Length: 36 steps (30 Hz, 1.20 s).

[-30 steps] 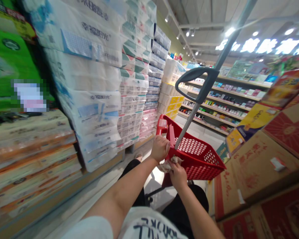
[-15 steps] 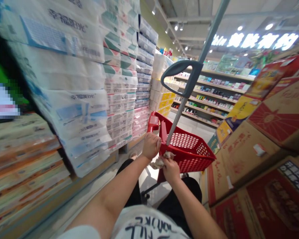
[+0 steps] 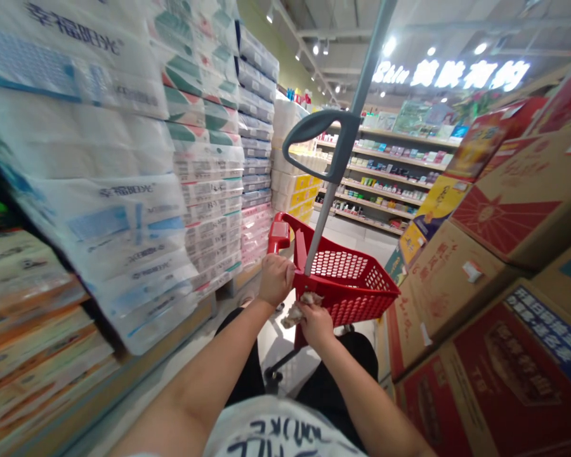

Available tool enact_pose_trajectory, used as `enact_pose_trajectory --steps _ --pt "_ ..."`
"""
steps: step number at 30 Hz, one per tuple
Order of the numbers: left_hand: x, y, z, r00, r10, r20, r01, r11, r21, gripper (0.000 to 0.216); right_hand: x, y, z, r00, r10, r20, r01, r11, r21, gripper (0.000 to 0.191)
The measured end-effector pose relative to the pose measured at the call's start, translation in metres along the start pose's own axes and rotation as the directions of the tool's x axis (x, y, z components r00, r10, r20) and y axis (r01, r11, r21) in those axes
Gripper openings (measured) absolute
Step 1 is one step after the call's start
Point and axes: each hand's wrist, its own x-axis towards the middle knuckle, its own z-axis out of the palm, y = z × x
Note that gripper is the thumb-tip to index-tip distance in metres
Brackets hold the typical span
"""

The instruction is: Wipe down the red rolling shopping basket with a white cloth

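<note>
My left hand (image 3: 276, 280) is closed around the handle end of a red shopping cart (image 3: 361, 309), just below its raised red grip (image 3: 279, 232). Lower and to the right, my right hand (image 3: 318, 325) pinches a crumpled, pale, stained cloth (image 3: 292, 314) against the cart's near side. A grey pole (image 3: 320, 225) slants up from the cart's near edge, with a dark loop handle (image 3: 336, 151) partway along it. Through the lattice walls of the cart's basket, I see nothing lying inside, though part of its floor is hidden.
Stacked tissue packs (image 3: 137, 222) line the left side, standing on a low wooden platform (image 3: 171, 330). Cardboard cartons (image 3: 457, 266) crowd the right. Beyond the cart, shelves (image 3: 390, 184) of small goods run across under a lit sign. A black caster (image 3: 272, 377) shows between my legs.
The whole view has shifted, so the cart, hands and shelves sit slightly further left in the frame. Both hands keep their hold, the left on the handle and the right on the cloth.
</note>
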Motion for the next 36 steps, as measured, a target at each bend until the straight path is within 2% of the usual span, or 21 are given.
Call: enact_pose_trajectory --steps 3,7,12,16,19,24,29,32,36 --pt "0.0 0.0 0.0 1.0 -0.002 -0.009 0.002 1.0 -0.007 0.033 0.0 0.0 -0.002 0.998 -0.006 -0.056 0.007 1.0 0.011 0.049" --pt "0.0 0.001 0.0 1.0 -0.012 0.0 0.012 1.0 -0.002 0.034 0.0 0.0 -0.004 1.0 -0.012 -0.003 0.012 1.0 0.004 0.046" --pt "-0.001 -0.001 0.001 1.0 -0.011 -0.011 0.01 1.0 -0.011 0.032 0.001 0.0 -0.004 0.997 -0.025 -0.075 0.028 0.999 0.034 0.05" --pt "-0.001 -0.002 0.0 1.0 -0.008 0.002 0.008 1.0 -0.013 0.03 0.001 0.003 -0.003 0.998 -0.053 -0.039 0.055 0.997 0.061 0.05" --pt "-0.001 -0.003 0.0 1.0 -0.002 0.007 0.003 0.999 -0.032 0.029 -0.001 0.003 -0.005 0.99 -0.096 -0.101 0.105 0.99 0.092 0.054" --pt "-0.002 -0.003 0.002 0.999 -0.011 -0.031 0.01 1.0 -0.027 0.03 0.0 -0.005 -0.017 0.932 -0.175 -0.318 0.23 0.962 0.146 0.064" --pt "-0.002 -0.003 0.001 1.0 -0.002 -0.019 0.002 1.0 -0.007 0.032 0.012 -0.009 -0.027 0.828 -0.109 -0.551 0.267 0.94 0.214 0.062" --pt "-0.001 -0.003 0.001 1.0 -0.002 -0.004 0.002 1.0 -0.004 0.033 0.02 -0.009 -0.031 0.78 -0.1 -0.617 0.288 0.934 0.213 0.049" --pt "-0.001 -0.003 0.001 1.0 -0.008 0.0 0.008 1.0 -0.007 0.032 0.024 -0.008 -0.032 0.782 -0.12 -0.611 0.298 0.934 0.198 0.039"
